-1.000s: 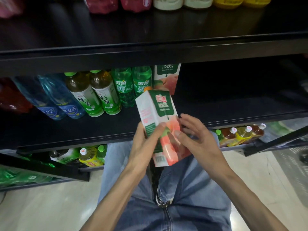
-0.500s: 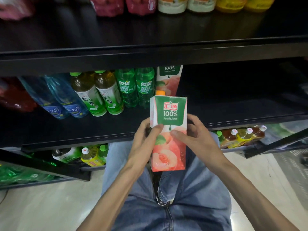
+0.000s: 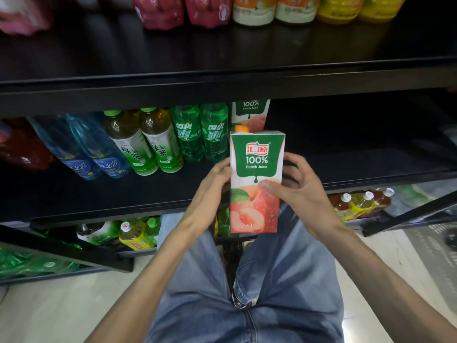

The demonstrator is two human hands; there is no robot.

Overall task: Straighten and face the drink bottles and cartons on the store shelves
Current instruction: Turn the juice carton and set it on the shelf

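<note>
A green-and-white peach juice carton (image 3: 256, 169) with an orange cap stands upright in front of the middle shelf (image 3: 123, 194), its label facing me. My left hand (image 3: 210, 189) grips its left side. My right hand (image 3: 296, 186) holds its right side, thumb across the front. A second peach juice carton (image 3: 251, 112) stands behind it on the shelf. Left of that stand two green soda bottles (image 3: 200, 134), two green tea bottles (image 3: 146, 142) and two blue water bottles (image 3: 94, 149).
The upper shelf (image 3: 222, 70) carries pink, orange-capped white and yellow bottles (image 3: 272, 8). The right part of the middle shelf is dark and bare. Lower shelves hold yellow-labelled tea bottles (image 3: 358, 201) and green bottles (image 3: 136, 233). My jeans-clad legs are below.
The carton was tilted with its side toward me; both hands turned it upright, label forward, and lifted it toward the shelf.
</note>
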